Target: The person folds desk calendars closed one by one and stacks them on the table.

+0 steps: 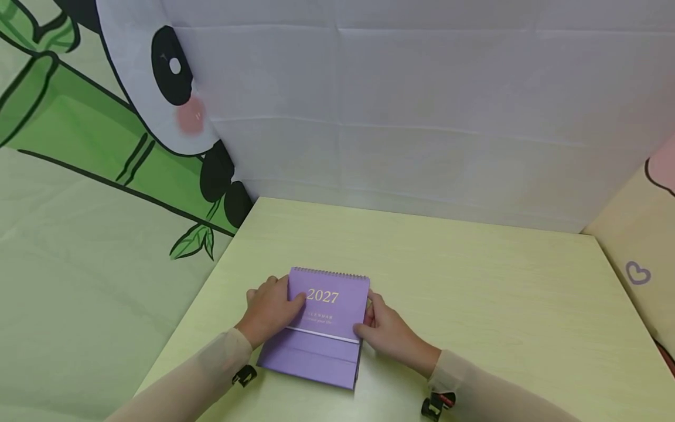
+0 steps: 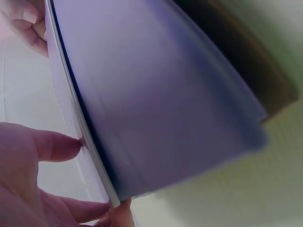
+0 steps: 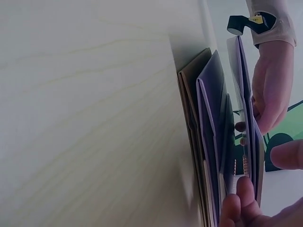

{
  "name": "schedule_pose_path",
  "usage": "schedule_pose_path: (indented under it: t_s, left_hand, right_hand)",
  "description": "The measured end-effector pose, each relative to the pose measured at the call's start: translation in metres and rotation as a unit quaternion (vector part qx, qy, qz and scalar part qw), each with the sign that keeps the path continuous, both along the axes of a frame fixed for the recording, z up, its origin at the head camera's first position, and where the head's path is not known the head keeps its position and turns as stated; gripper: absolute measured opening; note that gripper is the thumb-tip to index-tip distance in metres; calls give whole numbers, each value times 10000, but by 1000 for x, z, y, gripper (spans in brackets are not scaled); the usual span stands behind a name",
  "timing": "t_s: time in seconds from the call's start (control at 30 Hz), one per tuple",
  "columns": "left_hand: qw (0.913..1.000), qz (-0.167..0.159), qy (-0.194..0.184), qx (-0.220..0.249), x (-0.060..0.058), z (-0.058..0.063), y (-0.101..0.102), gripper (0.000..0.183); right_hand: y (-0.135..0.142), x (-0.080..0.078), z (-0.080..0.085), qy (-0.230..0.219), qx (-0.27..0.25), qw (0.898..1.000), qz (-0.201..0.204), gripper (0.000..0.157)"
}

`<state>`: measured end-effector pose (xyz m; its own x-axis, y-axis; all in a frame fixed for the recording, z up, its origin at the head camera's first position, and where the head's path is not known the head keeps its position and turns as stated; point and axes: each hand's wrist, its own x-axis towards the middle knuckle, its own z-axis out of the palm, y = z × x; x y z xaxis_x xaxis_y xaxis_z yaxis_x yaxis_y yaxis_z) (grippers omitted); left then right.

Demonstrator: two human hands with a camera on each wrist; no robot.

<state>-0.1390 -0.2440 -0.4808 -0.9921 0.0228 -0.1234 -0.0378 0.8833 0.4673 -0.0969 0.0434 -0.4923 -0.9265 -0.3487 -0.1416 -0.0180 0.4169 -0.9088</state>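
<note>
A purple desk calendar (image 1: 328,316) marked 2027, with a spiral binding along its top, is tilted back over the table. My left hand (image 1: 271,308) grips its left edge, thumb on the front cover and fingers round the side. On the right edge, my right hand (image 1: 392,334) pinches the calendar between a thumb in front and fingers behind. From the side, the right wrist view shows the calendar's layers (image 3: 208,118) fanned apart, with the right fingers (image 3: 245,191) between them. The left wrist view has the purple panel (image 2: 156,109) close up, its brown inner side partly in shadow.
The pale wooden table (image 1: 474,293) extends to the right and behind the calendar. A white cloth backdrop (image 1: 411,105) hangs at its far edge. Printed cloth with a panda and bamboo (image 1: 89,117) borders the left, and another printed cloth (image 1: 627,234) the right.
</note>
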Motion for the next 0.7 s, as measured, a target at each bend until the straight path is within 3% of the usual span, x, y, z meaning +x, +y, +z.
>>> schedule_pose_path:
  t_s: [0.4, 0.7]
  left_hand:
    - [10000, 77, -61, 8, -2, 4, -1, 41]
    - [9998, 28, -206, -24, -5, -1, 0, 42]
  right_hand:
    - [-4, -8, 4, 118, 114, 9999, 52, 96]
    - [-5, -11, -4, -179, 176, 9997, -16, 93]
